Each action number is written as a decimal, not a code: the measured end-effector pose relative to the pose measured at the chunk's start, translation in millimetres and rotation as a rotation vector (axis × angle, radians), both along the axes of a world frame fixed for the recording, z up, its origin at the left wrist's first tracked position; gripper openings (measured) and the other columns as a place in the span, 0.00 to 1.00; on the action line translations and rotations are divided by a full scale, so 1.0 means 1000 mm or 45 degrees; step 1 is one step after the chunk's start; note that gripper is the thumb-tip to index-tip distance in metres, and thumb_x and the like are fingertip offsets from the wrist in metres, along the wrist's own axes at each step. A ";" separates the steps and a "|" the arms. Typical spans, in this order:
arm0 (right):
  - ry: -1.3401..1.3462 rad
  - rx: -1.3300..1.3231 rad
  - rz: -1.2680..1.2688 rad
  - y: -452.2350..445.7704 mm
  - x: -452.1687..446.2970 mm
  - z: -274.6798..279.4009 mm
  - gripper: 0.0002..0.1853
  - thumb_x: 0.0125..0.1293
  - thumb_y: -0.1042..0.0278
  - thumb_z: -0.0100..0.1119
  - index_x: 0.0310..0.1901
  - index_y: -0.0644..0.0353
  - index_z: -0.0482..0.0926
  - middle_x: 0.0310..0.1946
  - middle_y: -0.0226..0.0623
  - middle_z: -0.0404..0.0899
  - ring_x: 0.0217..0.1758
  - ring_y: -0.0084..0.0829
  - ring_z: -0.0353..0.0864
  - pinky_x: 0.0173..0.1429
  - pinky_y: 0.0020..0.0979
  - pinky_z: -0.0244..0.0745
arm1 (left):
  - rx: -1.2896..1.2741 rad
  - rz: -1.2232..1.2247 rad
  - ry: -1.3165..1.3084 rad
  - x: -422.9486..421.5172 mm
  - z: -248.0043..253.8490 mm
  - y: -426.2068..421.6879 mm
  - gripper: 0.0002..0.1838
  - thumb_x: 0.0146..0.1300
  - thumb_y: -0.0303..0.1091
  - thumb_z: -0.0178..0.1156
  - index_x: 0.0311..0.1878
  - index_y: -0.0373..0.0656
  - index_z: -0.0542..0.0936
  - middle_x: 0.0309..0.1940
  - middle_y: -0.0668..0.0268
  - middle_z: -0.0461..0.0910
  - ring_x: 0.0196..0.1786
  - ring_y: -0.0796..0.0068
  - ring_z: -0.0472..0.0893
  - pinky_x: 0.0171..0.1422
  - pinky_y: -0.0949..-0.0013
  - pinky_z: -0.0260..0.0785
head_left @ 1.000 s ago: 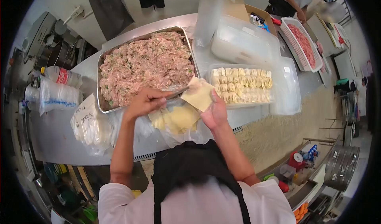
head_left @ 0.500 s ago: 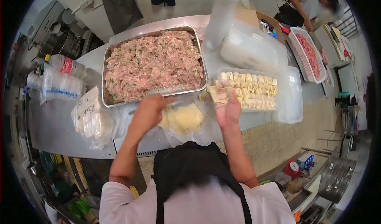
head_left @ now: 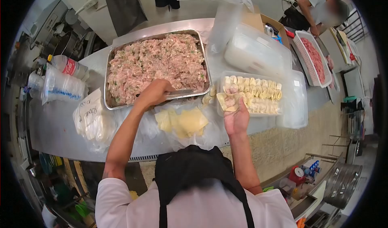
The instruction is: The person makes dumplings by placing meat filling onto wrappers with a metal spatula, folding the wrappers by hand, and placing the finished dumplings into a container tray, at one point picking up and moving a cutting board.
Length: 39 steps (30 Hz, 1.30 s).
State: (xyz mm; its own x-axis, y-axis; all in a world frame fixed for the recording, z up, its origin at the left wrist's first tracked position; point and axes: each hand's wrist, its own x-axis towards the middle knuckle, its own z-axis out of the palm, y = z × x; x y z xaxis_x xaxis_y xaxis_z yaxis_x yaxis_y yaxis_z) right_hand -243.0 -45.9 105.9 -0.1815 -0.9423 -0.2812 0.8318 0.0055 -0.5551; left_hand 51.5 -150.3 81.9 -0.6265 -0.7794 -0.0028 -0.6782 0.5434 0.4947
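My left hand point(head_left: 155, 93) is closed round a metal spreading knife point(head_left: 180, 92), whose blade lies over the front rim of a metal tray point(head_left: 106, 84) of minced meat point(head_left: 157, 64). In my right hand point(head_left: 237, 119) is a folded dumpling point(head_left: 229, 102) with some filling showing, pinched between the fingers. That hand is at the front left corner of a clear plastic box point(head_left: 258, 114) with rows of dumplings point(head_left: 254, 87). Yellow square wrappers point(head_left: 184, 122) lie on plastic between my hands, nearer to me.
Bagged wrappers point(head_left: 93, 121), bagged cups point(head_left: 62, 86) and a bottle point(head_left: 68, 66) are on the left of the steel table point(head_left: 52, 131). Plastic lids point(head_left: 258, 50) lie behind the box. Another person point(head_left: 319, 10) works behind a white basket of meat point(head_left: 312, 58).
My left hand has moved from the wrapper to the tray's front edge with the knife. My right hand has moved right, toward the box, and the flat wrapper is now folded round filling.
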 end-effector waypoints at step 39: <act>1.951 -0.580 -0.005 -0.003 0.014 -0.024 0.10 0.60 0.74 0.69 0.42 0.66 0.82 0.32 0.36 0.84 0.36 0.30 0.85 0.43 0.33 0.79 | 0.200 0.344 0.593 -0.025 0.106 0.119 0.19 0.54 0.14 0.63 0.49 0.39 0.87 0.31 0.60 0.81 0.32 0.70 0.79 0.37 0.69 0.69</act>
